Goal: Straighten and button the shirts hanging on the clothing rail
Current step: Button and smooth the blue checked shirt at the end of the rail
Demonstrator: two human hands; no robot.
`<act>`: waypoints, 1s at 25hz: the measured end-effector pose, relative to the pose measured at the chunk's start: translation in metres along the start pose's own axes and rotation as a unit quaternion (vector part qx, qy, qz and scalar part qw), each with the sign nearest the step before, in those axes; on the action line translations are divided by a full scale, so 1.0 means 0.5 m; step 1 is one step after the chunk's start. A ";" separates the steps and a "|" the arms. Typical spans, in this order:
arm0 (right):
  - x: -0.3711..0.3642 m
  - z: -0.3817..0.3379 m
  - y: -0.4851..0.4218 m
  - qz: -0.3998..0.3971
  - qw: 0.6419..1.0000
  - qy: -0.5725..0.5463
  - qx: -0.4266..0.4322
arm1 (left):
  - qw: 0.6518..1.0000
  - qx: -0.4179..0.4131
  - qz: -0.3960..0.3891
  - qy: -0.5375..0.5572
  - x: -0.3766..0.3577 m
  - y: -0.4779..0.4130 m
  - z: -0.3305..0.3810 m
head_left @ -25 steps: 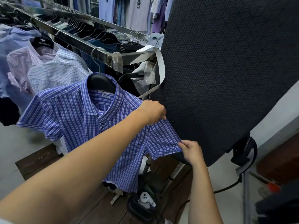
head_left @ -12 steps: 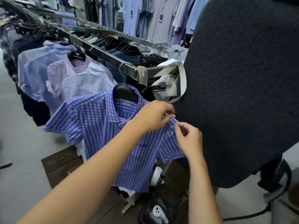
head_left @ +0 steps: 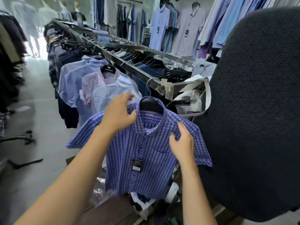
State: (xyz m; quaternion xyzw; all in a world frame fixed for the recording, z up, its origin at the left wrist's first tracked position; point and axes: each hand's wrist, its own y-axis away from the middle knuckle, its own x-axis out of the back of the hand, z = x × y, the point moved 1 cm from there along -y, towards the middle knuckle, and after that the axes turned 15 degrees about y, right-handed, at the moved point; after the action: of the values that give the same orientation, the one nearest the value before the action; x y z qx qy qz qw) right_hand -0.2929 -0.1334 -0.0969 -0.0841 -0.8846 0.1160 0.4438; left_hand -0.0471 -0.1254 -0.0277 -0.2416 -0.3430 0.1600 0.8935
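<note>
Crowded clothes shop, grey floor [head_left: 40, 127] and rows of hanging shirts blurring into the distance. Up front on the clothing rail [head_left: 129, 69], hung from a black hanger [head_left: 151, 104]: short-sleeved blue checked shirt [head_left: 146, 176], now square to the camera with both sleeves spread. Changed within the last second: both hands gone from the sleeve hem by the dark padded board [head_left: 251, 111] and moved up to the top of the garment. Left hand [head_left: 118, 116] cupped over the shoulder beside the collar, fingers bent, thumb against the collar edge; pinching cloth or merely resting, impossible to tell. Right hand [head_left: 181, 143] laid flat on the opposite shoulder, fingers straight and released, smoothing. Sleeve work apparently finished, then, with collar and shoulders being set; placket seemingly closed down its line of small dark buttons, so probably little left on this one. Thin woven cotton, crisp at the collar, faintly rippled at the hem; dark card price tag [head_left: 136, 164] dangling mid-chest. Rail of flat, shiny metal, its end wrapped in clear plastic. Board cover matt, patterned in a woven geometric weave. Just behind: pale checked shirt [head_left: 110, 93] and pink striped shirt [head_left: 90, 85].
</note>
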 end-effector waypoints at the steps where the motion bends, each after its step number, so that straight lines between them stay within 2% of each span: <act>1: -0.007 -0.008 -0.006 -0.025 1.000 0.005 0.004 | 0.999 0.027 -0.024 -0.022 0.006 -0.004 -0.014; 6: -0.034 -0.040 -0.037 -0.100 0.994 0.018 0.026 | 0.988 0.081 -0.108 -0.072 0.020 -0.009 -0.059; 14: -0.070 -0.093 -0.080 -0.157 0.986 0.002 0.048 | 0.990 0.087 -0.070 -0.091 0.058 -0.016 -0.069; 20: -0.083 -0.099 -0.080 -0.120 0.990 -0.034 0.061 | 0.986 0.111 -0.122 -0.023 0.068 -0.010 -0.064; 23: -0.077 -0.103 -0.070 -0.046 0.997 -0.048 0.046 | 0.988 0.106 -0.114 -0.001 0.056 -0.002 -0.064; 25: -0.074 -0.102 -0.063 -0.010 0.995 -0.099 0.012 | 0.992 0.093 -0.084 0.022 0.043 0.002 -0.057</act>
State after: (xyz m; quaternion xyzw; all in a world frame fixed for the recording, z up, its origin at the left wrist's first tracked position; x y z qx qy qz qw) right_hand -0.2313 -0.1662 -0.0869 -0.0586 -0.9234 0.1298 0.3566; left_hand -0.0124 -0.1241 -0.0351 -0.1307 -0.3257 0.1099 0.9299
